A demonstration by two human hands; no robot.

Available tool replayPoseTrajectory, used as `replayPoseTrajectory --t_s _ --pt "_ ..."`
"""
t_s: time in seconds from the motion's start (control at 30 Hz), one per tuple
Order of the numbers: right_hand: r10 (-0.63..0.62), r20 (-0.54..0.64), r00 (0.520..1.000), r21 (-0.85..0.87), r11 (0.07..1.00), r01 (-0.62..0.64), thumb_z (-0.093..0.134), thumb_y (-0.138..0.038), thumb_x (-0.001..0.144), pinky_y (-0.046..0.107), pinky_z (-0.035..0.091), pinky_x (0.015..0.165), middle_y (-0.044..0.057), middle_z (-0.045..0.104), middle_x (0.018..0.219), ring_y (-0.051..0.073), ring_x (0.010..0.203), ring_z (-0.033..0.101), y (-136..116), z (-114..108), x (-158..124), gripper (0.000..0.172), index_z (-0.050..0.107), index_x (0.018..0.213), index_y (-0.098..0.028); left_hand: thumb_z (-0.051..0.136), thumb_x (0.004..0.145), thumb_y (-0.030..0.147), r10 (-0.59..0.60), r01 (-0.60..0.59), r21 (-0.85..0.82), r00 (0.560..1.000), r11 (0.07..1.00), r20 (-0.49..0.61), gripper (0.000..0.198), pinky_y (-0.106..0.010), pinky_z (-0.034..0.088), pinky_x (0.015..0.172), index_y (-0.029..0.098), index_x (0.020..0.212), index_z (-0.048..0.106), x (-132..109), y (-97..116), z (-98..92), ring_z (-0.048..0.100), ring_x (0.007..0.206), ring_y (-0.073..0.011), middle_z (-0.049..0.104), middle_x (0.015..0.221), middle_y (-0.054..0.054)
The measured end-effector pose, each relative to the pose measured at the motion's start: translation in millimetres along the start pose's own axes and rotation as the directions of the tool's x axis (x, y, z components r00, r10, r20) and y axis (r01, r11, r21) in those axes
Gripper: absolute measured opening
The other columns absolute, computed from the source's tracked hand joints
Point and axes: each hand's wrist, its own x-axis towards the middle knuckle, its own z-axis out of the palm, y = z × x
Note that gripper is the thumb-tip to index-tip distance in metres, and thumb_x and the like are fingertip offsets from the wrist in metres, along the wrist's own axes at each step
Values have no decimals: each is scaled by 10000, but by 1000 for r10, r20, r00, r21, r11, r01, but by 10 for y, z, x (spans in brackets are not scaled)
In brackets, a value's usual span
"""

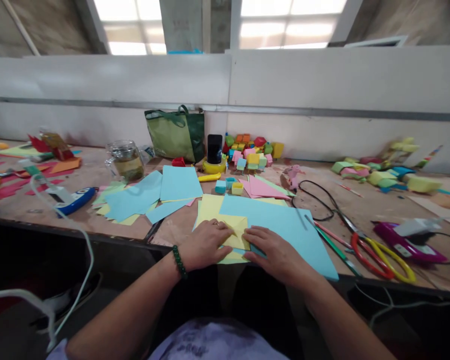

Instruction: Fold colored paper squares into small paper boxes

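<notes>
A folded piece of yellow paper point(240, 222) with creases and raised flaps lies in front of me, near the table's front edge. My left hand point(208, 241) covers its left part, fingers and thumb closed on a fold; the fingertips partly hide what they grip. From the other side, my right hand point(269, 248) rests with stretched fingers against the paper's right edge, the thumb a little apart below. Underneath lie a large light-blue sheet point(281, 225) and more yellow sheets point(209, 204).
Scissors point(371, 255), a green pencil point(337, 250) and a purple power strip point(408, 245) lie to the right. Blue sheets point(180, 182), a glass mug point(126, 162) and a blue power strip point(77, 200) are left. Small paper boxes point(253, 160), a phone point(214, 149) and a green bag point(176, 135) stand behind.
</notes>
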Motion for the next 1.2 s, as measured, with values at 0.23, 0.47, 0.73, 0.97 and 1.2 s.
replayPoseTrajectory --t_s 0.23,0.47,0.73,0.97,1.2 --pt "-167 46 985 -267 948 173 603 -255 877 345 506 719 93 709 961 229 840 612 -43 -18 126 191 661 1021 -143 590 786 294 -10 7 -72 999 997 -34 816 -407 472 907 145 1483 192 -3 -61 -38 556 1070 -275 590 1223 -143" --pt "-200 -30 979 -326 928 179 505 -203 920 284 442 612 66 697 813 186 754 599 -76 6 130 183 682 892 -163 564 799 227 62 -64 -83 998 994 -27 348 -360 468 952 187 1143 602 -56 -104 -83 580 1106 -238 531 1296 -131" --pt "-225 -165 960 -140 969 203 526 -214 919 300 538 761 85 699 1043 192 929 634 -19 42 -93 182 667 1027 -177 472 928 366 74 -78 -72 996 994 -55 338 -376 453 982 185 1182 600 -119 -142 57 559 1134 -239 591 1230 -125" --pt "-35 -273 961 158 984 81 577 -130 865 293 550 853 78 692 1082 164 973 659 8 86 -290 174 643 1011 -198 479 927 379 32 -32 1 999 999 -11 414 -483 395 1022 215 1305 507 -128 -32 -6 541 1182 -269 561 1298 -145" --pt "2 -237 971 141 989 33 551 -144 875 352 544 824 74 695 1001 199 957 618 -53 75 -298 231 627 1081 -214 489 901 484 18 -18 88 1000 996 1 430 -604 227 1071 278 1275 540 -188 95 37 325 1367 -347 351 1492 -158"
